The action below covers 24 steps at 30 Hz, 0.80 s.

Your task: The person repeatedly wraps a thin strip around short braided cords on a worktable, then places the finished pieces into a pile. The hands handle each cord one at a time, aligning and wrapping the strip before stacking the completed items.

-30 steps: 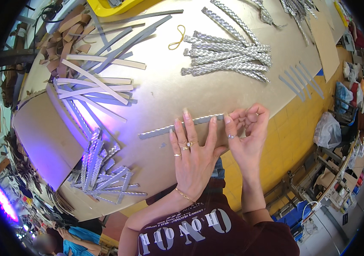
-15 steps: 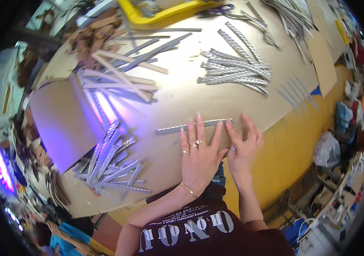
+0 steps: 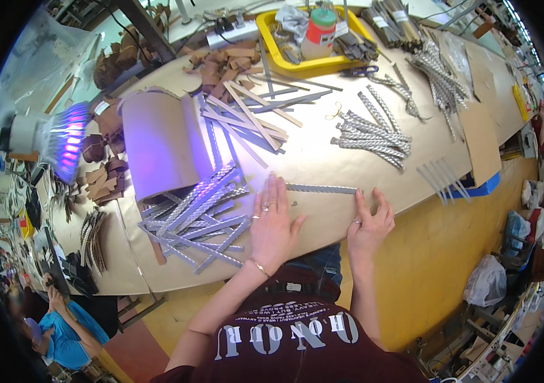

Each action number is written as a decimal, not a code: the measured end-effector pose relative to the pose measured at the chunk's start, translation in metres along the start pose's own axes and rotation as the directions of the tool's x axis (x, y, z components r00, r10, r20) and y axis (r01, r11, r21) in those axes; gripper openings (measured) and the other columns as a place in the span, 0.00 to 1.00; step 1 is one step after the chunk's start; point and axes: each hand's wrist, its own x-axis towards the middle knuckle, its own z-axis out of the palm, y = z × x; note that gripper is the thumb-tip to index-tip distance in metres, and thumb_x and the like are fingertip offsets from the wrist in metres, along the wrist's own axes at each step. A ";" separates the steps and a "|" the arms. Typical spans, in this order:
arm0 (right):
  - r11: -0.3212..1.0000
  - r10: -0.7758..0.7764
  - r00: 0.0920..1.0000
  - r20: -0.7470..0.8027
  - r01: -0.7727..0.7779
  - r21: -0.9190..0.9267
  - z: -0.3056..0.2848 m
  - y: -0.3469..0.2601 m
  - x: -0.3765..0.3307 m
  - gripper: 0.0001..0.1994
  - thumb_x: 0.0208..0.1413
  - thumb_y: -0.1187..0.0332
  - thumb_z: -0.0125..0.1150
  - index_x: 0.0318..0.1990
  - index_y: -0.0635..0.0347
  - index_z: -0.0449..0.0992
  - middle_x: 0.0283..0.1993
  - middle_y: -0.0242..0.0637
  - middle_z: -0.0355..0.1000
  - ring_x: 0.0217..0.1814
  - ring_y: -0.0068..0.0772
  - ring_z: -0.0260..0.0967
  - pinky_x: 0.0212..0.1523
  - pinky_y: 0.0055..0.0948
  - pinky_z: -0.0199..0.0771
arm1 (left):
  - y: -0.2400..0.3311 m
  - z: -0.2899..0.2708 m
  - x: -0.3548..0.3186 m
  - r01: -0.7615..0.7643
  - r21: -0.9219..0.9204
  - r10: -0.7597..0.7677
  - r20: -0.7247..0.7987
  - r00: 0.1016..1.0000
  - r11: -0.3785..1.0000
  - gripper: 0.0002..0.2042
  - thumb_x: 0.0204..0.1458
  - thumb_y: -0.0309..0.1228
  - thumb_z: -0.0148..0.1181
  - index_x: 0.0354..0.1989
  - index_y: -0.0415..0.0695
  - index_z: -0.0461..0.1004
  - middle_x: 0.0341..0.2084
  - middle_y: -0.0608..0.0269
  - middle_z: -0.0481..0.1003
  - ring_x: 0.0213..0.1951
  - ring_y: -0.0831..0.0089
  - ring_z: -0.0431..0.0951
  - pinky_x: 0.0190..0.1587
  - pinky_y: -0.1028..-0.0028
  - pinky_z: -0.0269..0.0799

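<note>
Both hands, left (image 3: 274, 225) and right (image 3: 367, 225), have spread apart, flat and open along the silver strip (image 3: 321, 189) on the bench (image 3: 323, 159).

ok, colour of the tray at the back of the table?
Yellow tray, holding a bottle and scraps; the head view shows it clearly.

Matt card table (image 3: 323, 159), textured silvery strip (image 3: 320, 189)

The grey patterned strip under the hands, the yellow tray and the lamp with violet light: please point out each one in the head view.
grey patterned strip (image 3: 323, 189), head view, bare middle between the two hands.
yellow tray (image 3: 269, 39), head view, left rim.
lamp with violet light (image 3: 68, 142), head view, glowing face.
</note>
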 end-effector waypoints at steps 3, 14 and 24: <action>0.998 -0.063 0.997 -0.036 0.062 -0.025 -0.004 -0.003 0.002 0.26 0.48 0.76 0.58 0.57 0.43 0.77 0.64 0.41 0.65 0.64 0.48 0.59 0.62 0.47 0.56 | -0.011 -0.009 -0.006 -0.006 -0.028 0.004 -0.068 0.998 1.000 0.39 0.58 0.39 0.58 0.71 0.32 0.47 0.71 0.39 0.47 0.73 0.48 0.47 0.72 0.53 0.44; 0.938 -0.275 0.939 0.205 0.214 0.274 0.001 -0.037 0.038 0.11 0.54 0.66 0.66 0.44 0.54 0.77 0.50 0.36 0.70 0.53 0.37 0.65 0.52 0.41 0.59 | 0.008 -0.024 -0.037 -0.047 -0.447 -0.005 -0.115 0.993 0.893 0.21 0.57 0.33 0.60 0.56 0.35 0.72 0.58 0.43 0.70 0.56 0.47 0.73 0.59 0.60 0.68; 0.786 -0.299 0.857 0.419 -0.028 0.618 -0.029 -0.083 0.050 0.08 0.54 0.64 0.68 0.37 0.56 0.77 0.34 0.32 0.76 0.39 0.35 0.71 0.52 0.38 0.58 | -0.003 -0.089 -0.056 0.050 -0.701 0.162 0.233 0.959 0.712 0.17 0.57 0.32 0.60 0.53 0.40 0.76 0.41 0.51 0.80 0.47 0.58 0.79 0.51 0.63 0.73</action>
